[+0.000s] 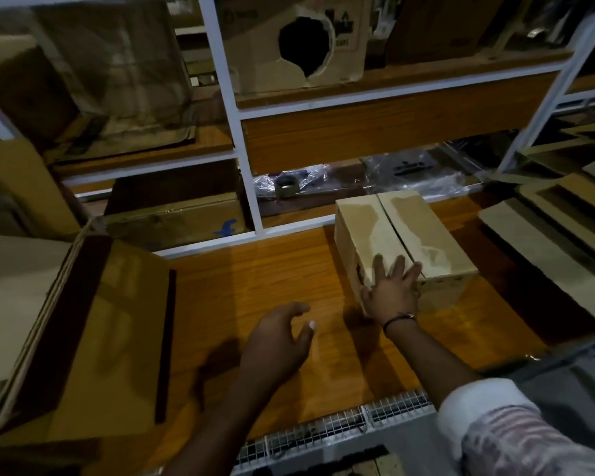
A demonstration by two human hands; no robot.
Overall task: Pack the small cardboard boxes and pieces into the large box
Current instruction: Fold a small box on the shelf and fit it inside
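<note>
Head view: right hand [390, 293], fingers spread flat, presses the near end of the small box [402, 235]; its long axis runs away from the fingertips. Left hand [279, 333] hangs loosely curled and empty, nearer the large box [62, 290] well left.

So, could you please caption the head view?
Right hand touches a small cardboard box on the wooden table; left hand hovers open nearby.

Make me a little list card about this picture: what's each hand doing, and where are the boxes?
right hand: lies flat on the small closed brown cardboard box
left hand: open over the orange wooden table, holding nothing
large open cardboard box: at the left
flat cardboard pieces: stacked at the right
</note>
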